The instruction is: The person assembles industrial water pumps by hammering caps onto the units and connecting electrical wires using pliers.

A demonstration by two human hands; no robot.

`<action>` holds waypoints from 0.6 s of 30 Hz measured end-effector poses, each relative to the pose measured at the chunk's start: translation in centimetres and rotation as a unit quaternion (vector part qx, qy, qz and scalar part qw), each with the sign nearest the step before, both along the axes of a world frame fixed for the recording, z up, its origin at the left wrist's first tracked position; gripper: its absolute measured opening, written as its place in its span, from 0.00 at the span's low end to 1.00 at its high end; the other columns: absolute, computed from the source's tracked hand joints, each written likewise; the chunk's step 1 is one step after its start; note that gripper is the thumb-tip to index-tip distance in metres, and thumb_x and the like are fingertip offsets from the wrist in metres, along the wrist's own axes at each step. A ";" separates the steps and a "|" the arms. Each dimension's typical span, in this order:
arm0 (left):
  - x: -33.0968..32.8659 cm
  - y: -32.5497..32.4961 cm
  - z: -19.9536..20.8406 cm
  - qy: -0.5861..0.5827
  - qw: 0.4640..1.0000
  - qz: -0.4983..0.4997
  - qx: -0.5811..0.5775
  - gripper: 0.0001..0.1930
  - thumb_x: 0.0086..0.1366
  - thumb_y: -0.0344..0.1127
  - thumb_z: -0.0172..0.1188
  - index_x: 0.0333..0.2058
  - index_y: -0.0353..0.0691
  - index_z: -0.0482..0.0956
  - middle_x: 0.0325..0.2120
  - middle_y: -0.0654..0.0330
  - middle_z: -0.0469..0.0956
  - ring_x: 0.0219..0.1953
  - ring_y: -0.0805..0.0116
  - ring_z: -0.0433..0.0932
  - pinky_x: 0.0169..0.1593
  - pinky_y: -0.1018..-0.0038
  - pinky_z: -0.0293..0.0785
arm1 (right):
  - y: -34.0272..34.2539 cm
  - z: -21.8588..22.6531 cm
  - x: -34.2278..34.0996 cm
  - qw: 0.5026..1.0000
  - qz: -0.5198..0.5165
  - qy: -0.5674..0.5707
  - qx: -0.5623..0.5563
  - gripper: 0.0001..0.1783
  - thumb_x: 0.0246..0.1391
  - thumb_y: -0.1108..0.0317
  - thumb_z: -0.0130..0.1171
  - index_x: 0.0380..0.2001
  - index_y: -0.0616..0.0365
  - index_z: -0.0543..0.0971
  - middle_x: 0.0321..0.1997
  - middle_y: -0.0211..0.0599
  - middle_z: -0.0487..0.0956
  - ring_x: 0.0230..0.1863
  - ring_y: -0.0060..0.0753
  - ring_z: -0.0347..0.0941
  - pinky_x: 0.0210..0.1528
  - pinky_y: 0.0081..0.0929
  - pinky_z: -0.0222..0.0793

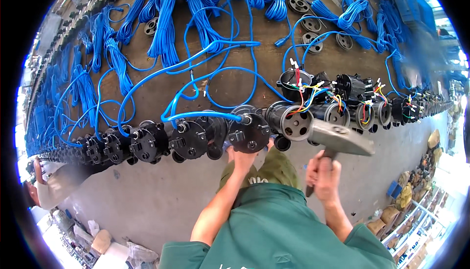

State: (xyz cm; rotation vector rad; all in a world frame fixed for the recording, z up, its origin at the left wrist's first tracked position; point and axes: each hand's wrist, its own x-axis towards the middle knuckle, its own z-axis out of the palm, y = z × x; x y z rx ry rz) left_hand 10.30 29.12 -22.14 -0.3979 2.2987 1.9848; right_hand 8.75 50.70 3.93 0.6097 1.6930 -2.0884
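My right hand [324, 175] is wrapped round the handle of a hammer [341, 138]. The hammer's grey metal head is raised beside the open motor housings, slightly blurred. At the table's near edge, my left hand [242, 159] touches the underside of a black round end cap [250, 136]; its fingers are hidden behind the cap. A blue cable [205, 115] runs into the front of that cap. Just right of it lies a cylindrical housing [295, 124] with an open, holed end and coloured wires above it.
More capped units [188, 142] line the edge to the left, and open housings with loose wires [364, 114] to the right. Bundles of blue cable [169, 22] and grey pulley-like wheels [312, 42] cover the brown table [147, 85]. A co-worker's arm [56, 188] is at far left.
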 end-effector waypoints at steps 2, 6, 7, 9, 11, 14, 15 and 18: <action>0.3 -0.1 -0.2 -0.007 0.998 0.015 0.059 0.16 0.59 0.24 0.70 0.46 0.40 0.79 0.32 0.68 0.79 0.26 0.78 0.75 0.28 0.76 0.71 | -2.1 -3.0 1.3 0.962 0.148 -0.050 0.222 0.25 0.69 0.45 0.62 0.30 0.55 0.72 0.20 0.22 0.68 0.20 0.15 0.61 0.21 0.21 0.56; -0.3 0.3 0.2 -0.060 0.996 0.018 0.058 0.10 0.59 0.23 0.69 0.39 0.40 0.80 0.30 0.68 0.78 0.28 0.78 0.75 0.30 0.76 0.71 | -0.4 -1.8 2.1 0.978 0.143 -0.133 0.073 0.27 0.72 0.45 0.57 0.27 0.57 0.70 0.21 0.21 0.67 0.23 0.16 0.60 0.25 0.22 0.58; -0.7 0.4 -0.1 -0.065 0.996 0.013 0.058 0.11 0.59 0.23 0.70 0.39 0.40 0.80 0.29 0.69 0.78 0.27 0.79 0.74 0.30 0.76 0.72 | -0.2 -0.7 0.7 0.984 0.117 -0.136 0.016 0.28 0.72 0.43 0.56 0.27 0.56 0.70 0.21 0.20 0.67 0.23 0.15 0.59 0.24 0.21 0.56; 0.0 0.8 -0.3 -0.012 0.998 0.051 0.023 0.13 0.59 0.24 0.71 0.41 0.40 0.80 0.29 0.68 0.79 0.27 0.78 0.75 0.28 0.77 0.72 | -0.2 0.1 0.2 0.989 0.078 -0.126 0.018 0.28 0.71 0.42 0.57 0.28 0.55 0.68 0.21 0.20 0.66 0.20 0.13 0.58 0.22 0.18 0.54; -0.5 0.7 1.1 -0.016 0.999 0.021 0.020 0.15 0.59 0.24 0.73 0.43 0.40 0.79 0.30 0.68 0.79 0.28 0.78 0.75 0.27 0.77 0.72 | 0.2 0.0 -0.1 0.989 0.059 -0.133 0.021 0.29 0.70 0.41 0.57 0.28 0.55 0.68 0.21 0.21 0.66 0.20 0.14 0.58 0.21 0.18 0.54; -1.2 -0.3 4.6 -0.074 0.990 -0.011 0.123 0.17 0.59 0.26 0.74 0.45 0.40 0.78 0.30 0.67 0.79 0.27 0.77 0.76 0.24 0.77 0.71 | 1.0 -0.9 0.9 0.990 0.069 -0.122 0.030 0.28 0.71 0.41 0.56 0.31 0.57 0.71 0.20 0.21 0.65 0.18 0.13 0.57 0.20 0.18 0.54; -1.2 -0.6 5.2 -0.094 0.981 -0.013 0.171 0.18 0.59 0.26 0.75 0.45 0.40 0.78 0.30 0.67 0.79 0.26 0.77 0.76 0.23 0.77 0.71 | 1.3 -1.1 1.1 0.990 0.074 -0.115 0.035 0.27 0.71 0.42 0.56 0.32 0.57 0.72 0.20 0.21 0.65 0.17 0.13 0.57 0.19 0.17 0.54; -0.4 -1.2 5.8 -0.158 0.970 -0.016 0.186 0.19 0.58 0.26 0.75 0.46 0.40 0.77 0.29 0.67 0.78 0.25 0.75 0.77 0.22 0.77 0.72 | 1.2 0.2 0.3 0.989 0.082 -0.103 0.068 0.28 0.69 0.42 0.59 0.28 0.55 0.69 0.22 0.22 0.68 0.21 0.14 0.61 0.22 0.18 0.57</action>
